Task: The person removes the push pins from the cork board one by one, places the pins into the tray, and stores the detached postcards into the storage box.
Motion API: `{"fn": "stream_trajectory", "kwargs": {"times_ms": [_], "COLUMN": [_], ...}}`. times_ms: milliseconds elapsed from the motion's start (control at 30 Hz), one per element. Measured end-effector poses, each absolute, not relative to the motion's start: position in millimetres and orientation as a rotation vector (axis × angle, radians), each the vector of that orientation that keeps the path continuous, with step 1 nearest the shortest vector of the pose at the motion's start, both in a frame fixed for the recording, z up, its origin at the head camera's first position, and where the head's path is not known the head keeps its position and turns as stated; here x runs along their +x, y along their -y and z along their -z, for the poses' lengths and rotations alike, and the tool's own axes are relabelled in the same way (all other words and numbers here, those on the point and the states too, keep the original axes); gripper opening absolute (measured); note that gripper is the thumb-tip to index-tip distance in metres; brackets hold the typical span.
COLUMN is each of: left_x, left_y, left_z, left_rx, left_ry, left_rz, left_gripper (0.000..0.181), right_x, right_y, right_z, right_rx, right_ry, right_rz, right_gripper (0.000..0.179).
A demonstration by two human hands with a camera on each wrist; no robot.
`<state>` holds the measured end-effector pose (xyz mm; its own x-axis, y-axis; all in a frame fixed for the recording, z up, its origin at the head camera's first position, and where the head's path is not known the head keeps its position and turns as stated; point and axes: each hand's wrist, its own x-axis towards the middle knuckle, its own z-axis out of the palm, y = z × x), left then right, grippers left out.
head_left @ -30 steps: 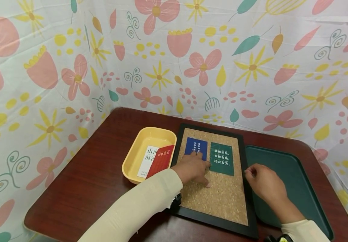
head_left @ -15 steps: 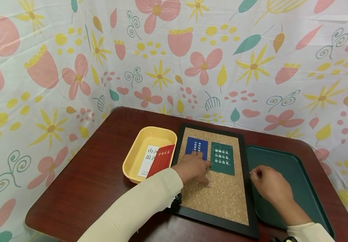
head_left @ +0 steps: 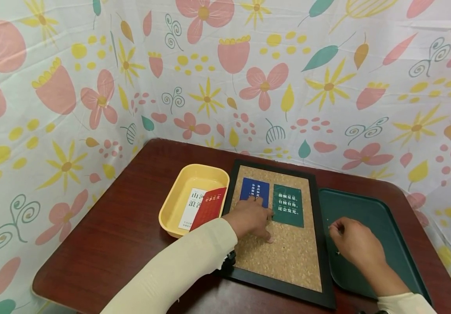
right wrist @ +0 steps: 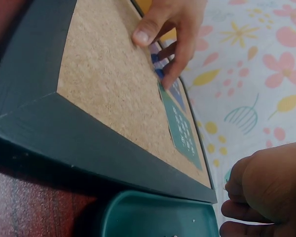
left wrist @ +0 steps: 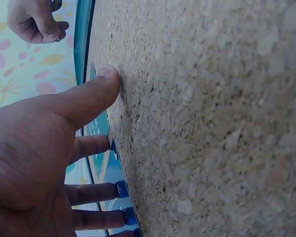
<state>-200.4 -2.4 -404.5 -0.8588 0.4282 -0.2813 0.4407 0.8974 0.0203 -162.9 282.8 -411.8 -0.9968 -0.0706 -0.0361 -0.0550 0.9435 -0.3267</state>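
Observation:
My left hand (head_left: 251, 218) lies spread on the cork board (head_left: 284, 257), fingertips pressing the lower part of a blue card (head_left: 257, 187) with white writing. Its thumb touches bare cork. Beside this card, a green card (head_left: 288, 205) lies flat on the board, close to the left index finger. Over the dark green tray (head_left: 366, 205) is my right hand (head_left: 356, 242), thumb and index finger pinched together. A tiny pin-like tip shows at these fingertips in both wrist views; most of it is hidden by the fingers. Tiny pale bits (right wrist: 194, 220) lie in the tray.
Left of the board stands a yellow basin (head_left: 170, 196) holding a white card (head_left: 188, 213) and a red card (head_left: 211, 203). A black frame (head_left: 276, 290) edges the board. The tray is close along its right side. A flowered curtain (head_left: 264, 126) hangs behind the brown table (head_left: 103, 244).
My right hand has drawn rightward and slightly down, from the board's right edge to over the tray, fingers still pinched. The left hand has stayed on the blue card.

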Motion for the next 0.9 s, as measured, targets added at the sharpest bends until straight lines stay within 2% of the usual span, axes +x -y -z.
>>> {"fn": "stream_trajectory", "kwargs": {"times_ms": [900], "left_x": [-201.6], "left_y": [3.1], "left_z": [405.3], "left_rx": [0.648], "left_ry": [-2.778], "left_rz": [0.032], "left_gripper": [0.078], "right_x": [-159.1], "right_y": [-306.8], "right_z": [412.8], "right_rx": [-0.044], "right_ry": [-3.074], "right_rz": [0.477], "right_gripper": [0.027]}}
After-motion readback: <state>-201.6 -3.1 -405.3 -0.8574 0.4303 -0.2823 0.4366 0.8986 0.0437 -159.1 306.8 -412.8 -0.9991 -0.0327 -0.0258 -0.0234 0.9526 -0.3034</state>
